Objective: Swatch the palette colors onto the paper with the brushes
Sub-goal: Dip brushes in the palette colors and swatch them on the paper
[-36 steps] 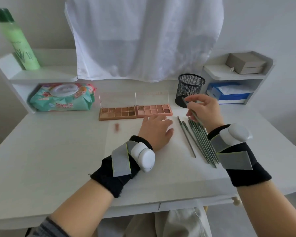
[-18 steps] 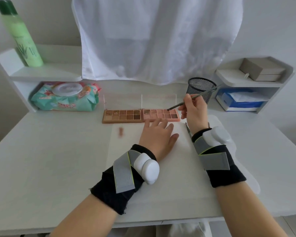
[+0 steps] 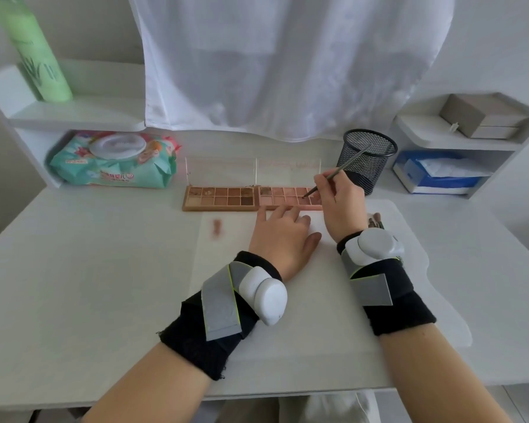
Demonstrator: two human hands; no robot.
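Since half a second ago, the thin grey-handled brush (image 3: 338, 174) has tipped down, and its tip now touches a pan at the right end of the pink eyeshadow palette (image 3: 287, 196). Right hand (image 3: 339, 206) pinches the brush between thumb and fingers, the handle slanting up toward the black wire-mesh pen cup (image 3: 367, 161) behind it. Left hand (image 3: 283, 239) lies flat on the white sheet of paper (image 3: 303, 300), fingers straight and together, their tips just short of the palette's near edge. On the paper's left part sits 1 small brownish swatch (image 3: 217, 228). Left of the pink palette, touching it, lies the brown eyeshadow palette (image 3: 220, 199). Spare brushes (image 3: 374, 220) peek out just right of the right wrist. Further left, the teal pack of wet wipes (image 3: 113, 161) sits under the white shelf, with the tall green bottle (image 3: 32, 53) above it. At the far right, the blue tissue box (image 3: 437, 174) sits below the grey cardboard box (image 3: 483, 120).
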